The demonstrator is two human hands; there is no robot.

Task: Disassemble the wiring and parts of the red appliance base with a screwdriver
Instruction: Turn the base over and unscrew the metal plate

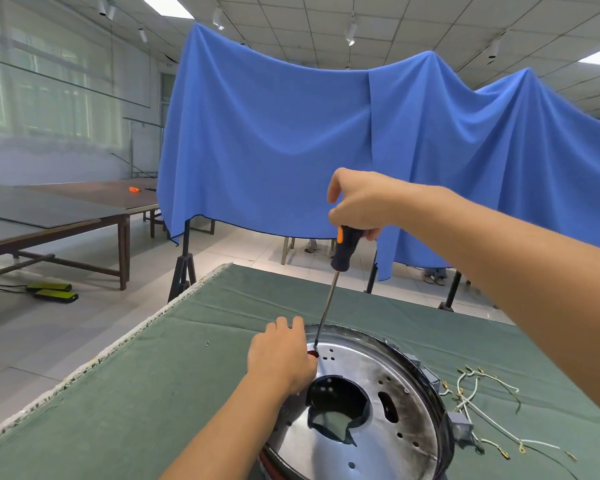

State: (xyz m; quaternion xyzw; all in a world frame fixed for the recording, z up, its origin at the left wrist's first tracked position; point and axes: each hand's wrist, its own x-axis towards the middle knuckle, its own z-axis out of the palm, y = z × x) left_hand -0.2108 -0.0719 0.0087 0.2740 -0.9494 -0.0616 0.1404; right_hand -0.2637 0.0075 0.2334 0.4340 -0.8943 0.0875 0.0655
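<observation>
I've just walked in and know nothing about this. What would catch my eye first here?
Probably the big blue cloth hung across the room behind the table. Nearer, the right hand grips a screwdriver, tip down on the round metal appliance base, which the left hand steadies at its rim. Loose white wires lie to its right.

We see a wide room with a pale tiled floor (pixel 94 327) and a white panelled ceiling (pixel 378 15) carrying track spotlights (pixel 350 32) and bright flat light panels (pixel 168 5). Across the middle hangs a large blue cloth (pixel 274 133), draped over dark stands (pixel 184 268). On the left, tall frosted windows (pixel 42 84) let in soft daylight. Below them stand long dark wooden tables (pixel 66 216), one bearing a small orange object (pixel 134 189). Two flat yellow-green devices (pixel 54 292) lie on the floor beneath. Our worktop (pixel 125 393) is covered with a green cloth.
</observation>
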